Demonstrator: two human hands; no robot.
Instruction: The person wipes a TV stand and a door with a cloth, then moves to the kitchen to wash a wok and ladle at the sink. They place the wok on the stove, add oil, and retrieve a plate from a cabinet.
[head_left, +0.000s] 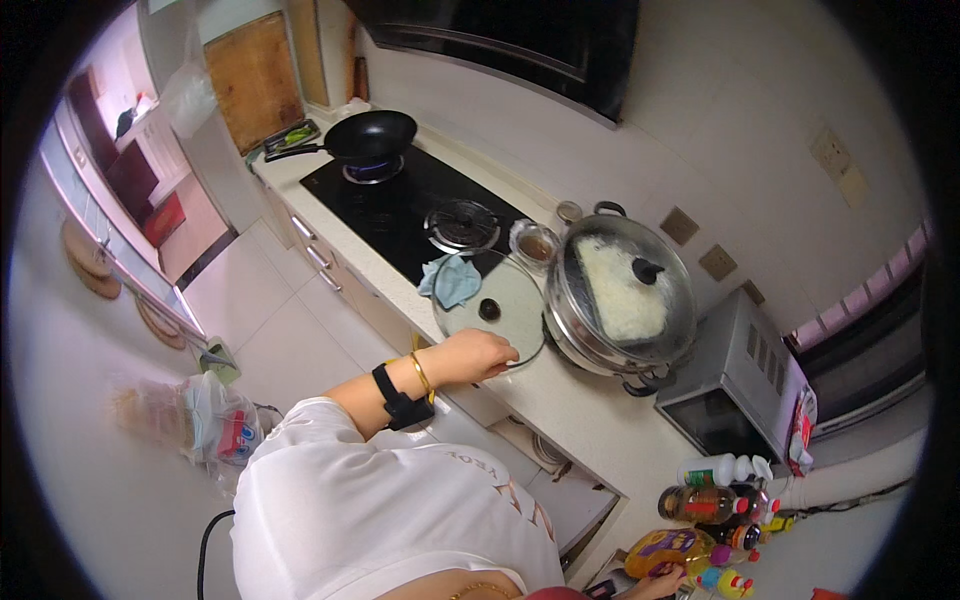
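My left hand (484, 356) pinches the near rim of a round glass lid (517, 315) with a dark knob. A light blue cloth (450, 282) shows at the lid's far left side, partly through the glass. Whether the lid rests on the counter or is raised, I cannot tell. At the lower right, my right hand (661, 583) is closed around the side of a yellow cooking oil bottle (660, 551); its fingers are partly hidden. A black wok (371, 135) sits over a blue flame on the left burner of the black cooktop (352, 202).
Right of the lid stands a steel steamer pot (592, 352), its glass cover over pale food. A bowl of brown liquid (536, 246) is beside it. Farther right are a microwave (727, 382) and several sauce bottles (697, 504). The range hood (510, 45) hangs above.
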